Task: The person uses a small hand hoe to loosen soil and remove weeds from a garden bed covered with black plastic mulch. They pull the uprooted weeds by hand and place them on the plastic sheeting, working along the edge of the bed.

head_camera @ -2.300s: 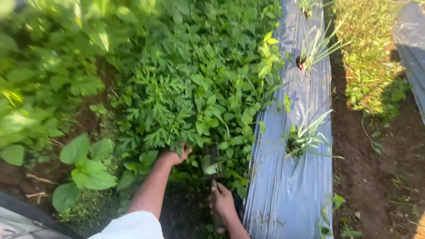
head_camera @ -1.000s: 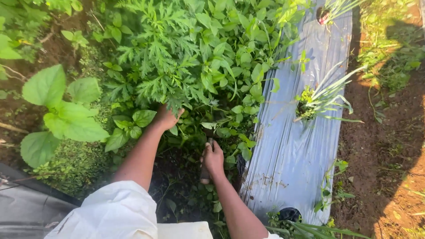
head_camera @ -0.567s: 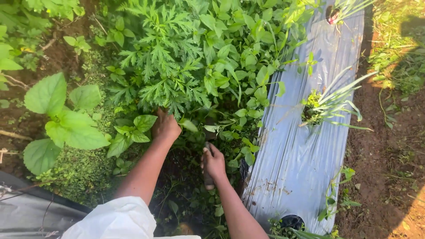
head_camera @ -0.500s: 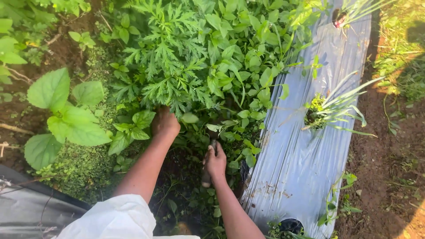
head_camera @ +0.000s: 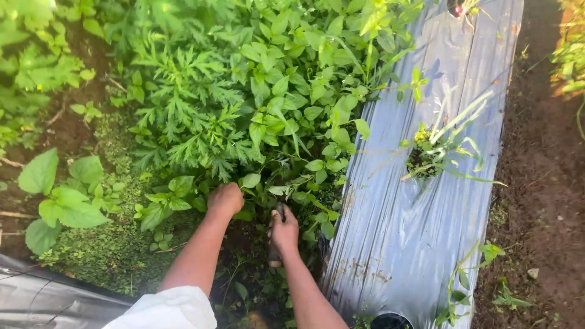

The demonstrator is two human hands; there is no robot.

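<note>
Weeds (head_camera: 244,109) crowd both hands beside plastic mulch (head_camera: 402,201); left hand (head_camera: 225,198) fingers grip stems, right hand (head_camera: 284,232) fingers clasp a tool handle (head_camera: 274,253).

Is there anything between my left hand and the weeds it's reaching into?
Nothing visible. The left hand is already in the weeds, at the base of the clump, with leaves hiding its fingers. The right hand grips a tool handle just beside it.
</note>
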